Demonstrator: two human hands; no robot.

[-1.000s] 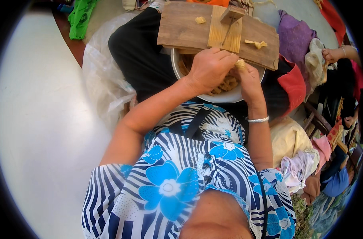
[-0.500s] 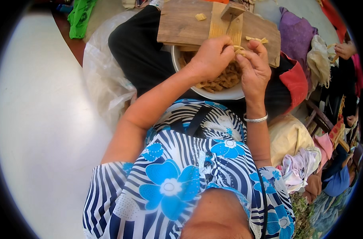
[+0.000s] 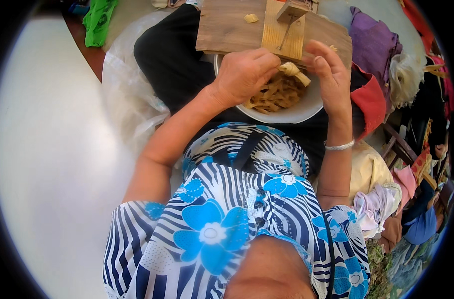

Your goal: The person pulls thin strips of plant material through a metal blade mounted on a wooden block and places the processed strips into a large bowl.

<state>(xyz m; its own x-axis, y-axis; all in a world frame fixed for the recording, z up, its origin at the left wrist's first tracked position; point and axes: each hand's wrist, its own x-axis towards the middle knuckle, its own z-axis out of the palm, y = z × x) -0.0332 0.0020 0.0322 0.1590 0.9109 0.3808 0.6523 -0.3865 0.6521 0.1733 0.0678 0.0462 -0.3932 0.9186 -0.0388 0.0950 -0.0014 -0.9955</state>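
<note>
- Wooden board [image 3: 227,30]: brown, matt, grain visible, surface worn and dry-looking.
- Paler wood block [image 3: 279,35] fixed on the board: unfinished, lighter grain; a thin dark metal rod [image 3: 285,32] ran across it.
- Bowl [image 3: 296,112]: white, smooth, slightly glossy; whether enamel or plastic could not be told.
- Strips [image 3: 277,94] in the bowl: tan, matt, fibrous-looking.
- Bangle [image 3: 339,146] on the right wrist: silvery metal, shiny.
- Dress [image 3: 237,219]: printed cloth, smooth, matt.
- Plastic sheet [image 3: 122,99]: thin, translucent, crinkled, faint sheen.
- Floor [image 3: 53,164]: pale, smooth, flat finish.
- Heaped cloths [image 3: 371,45]: soft, matt, creased.
</note>
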